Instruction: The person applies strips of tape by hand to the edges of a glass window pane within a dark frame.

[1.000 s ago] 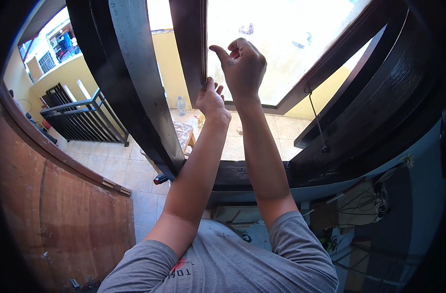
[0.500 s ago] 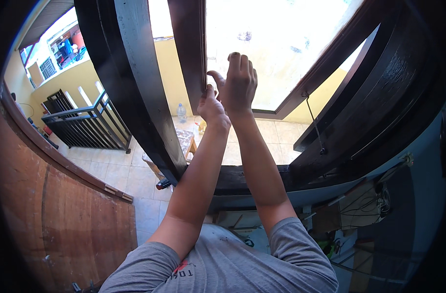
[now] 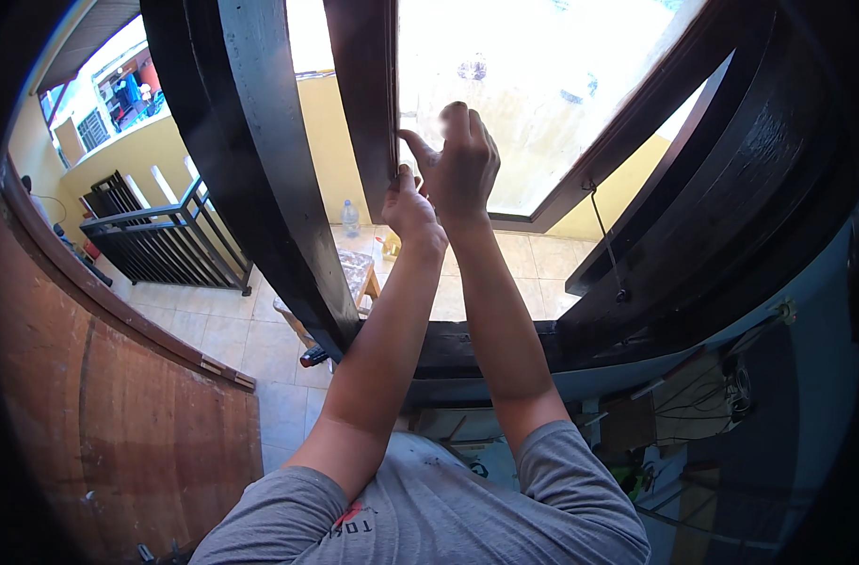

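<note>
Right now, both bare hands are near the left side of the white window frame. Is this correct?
Not white: the head view shows a dark brown window frame. The left hand and right hand are bare, near its left side.

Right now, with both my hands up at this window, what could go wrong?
If the thin hook slipped, the window frame might swing and pinch or knock your left hand, whose fingers are at its inner edge. Your right hand is raised by the pale pane, so a sudden jerk could bump it.
</note>
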Demonstrator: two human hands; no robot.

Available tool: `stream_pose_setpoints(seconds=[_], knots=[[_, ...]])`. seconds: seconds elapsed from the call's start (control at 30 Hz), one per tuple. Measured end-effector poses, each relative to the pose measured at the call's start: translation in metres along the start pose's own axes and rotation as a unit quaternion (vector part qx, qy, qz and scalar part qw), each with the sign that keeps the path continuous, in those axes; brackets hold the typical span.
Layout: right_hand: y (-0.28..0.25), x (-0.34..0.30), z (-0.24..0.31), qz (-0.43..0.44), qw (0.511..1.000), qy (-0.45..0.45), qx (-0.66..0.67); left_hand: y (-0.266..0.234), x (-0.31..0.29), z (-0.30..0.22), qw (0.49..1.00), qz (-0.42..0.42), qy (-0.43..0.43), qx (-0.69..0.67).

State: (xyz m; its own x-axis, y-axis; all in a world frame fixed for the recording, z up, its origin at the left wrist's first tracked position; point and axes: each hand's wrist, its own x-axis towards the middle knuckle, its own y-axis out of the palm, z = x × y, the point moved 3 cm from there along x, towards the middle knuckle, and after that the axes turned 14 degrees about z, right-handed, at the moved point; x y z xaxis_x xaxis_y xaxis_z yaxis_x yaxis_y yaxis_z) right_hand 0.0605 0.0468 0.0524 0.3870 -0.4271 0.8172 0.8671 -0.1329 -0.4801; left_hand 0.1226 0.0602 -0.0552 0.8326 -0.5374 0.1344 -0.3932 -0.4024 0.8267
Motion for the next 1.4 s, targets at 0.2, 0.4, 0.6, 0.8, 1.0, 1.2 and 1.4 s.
stream_pose_setpoints(seconds=[0.2,0.4,0.6,0.8,1.0,1.2,1.4], knots=[[0.001,0.001,0.005,0.007,1.000,0.023,0.006,0.001,0.001,0.003,1.000,-0.020,-0.020,0.014],[0.010,-0.016,0.002,-0.024,0.999,-0.006,-0.025,-0.003,0.008,0.011,0.999,0.031,0.028,-0.001],[0.013,-0.016,-0.003,-0.002,0.999,-0.022,-0.045,-0.019,0.023,0.019,0.986,0.098,0.130,0.033],[-0.020,0.014,0.002,-0.024,0.997,-0.028,-0.065,0.003,-0.005,-0.003,0.997,-0.043,0.017,0.061],[-0.020,0.013,0.006,-0.002,0.997,-0.027,-0.070,0.005,-0.008,-0.002,0.998,-0.055,0.008,0.017],[0.003,-0.015,-0.013,0.010,0.992,-0.025,-0.120,-0.001,-0.001,0.005,0.999,-0.021,0.026,0.025],[0.001,-0.016,-0.011,0.032,0.993,-0.043,-0.109,-0.025,0.000,0.028,0.974,-0.142,-0.165,-0.061]])
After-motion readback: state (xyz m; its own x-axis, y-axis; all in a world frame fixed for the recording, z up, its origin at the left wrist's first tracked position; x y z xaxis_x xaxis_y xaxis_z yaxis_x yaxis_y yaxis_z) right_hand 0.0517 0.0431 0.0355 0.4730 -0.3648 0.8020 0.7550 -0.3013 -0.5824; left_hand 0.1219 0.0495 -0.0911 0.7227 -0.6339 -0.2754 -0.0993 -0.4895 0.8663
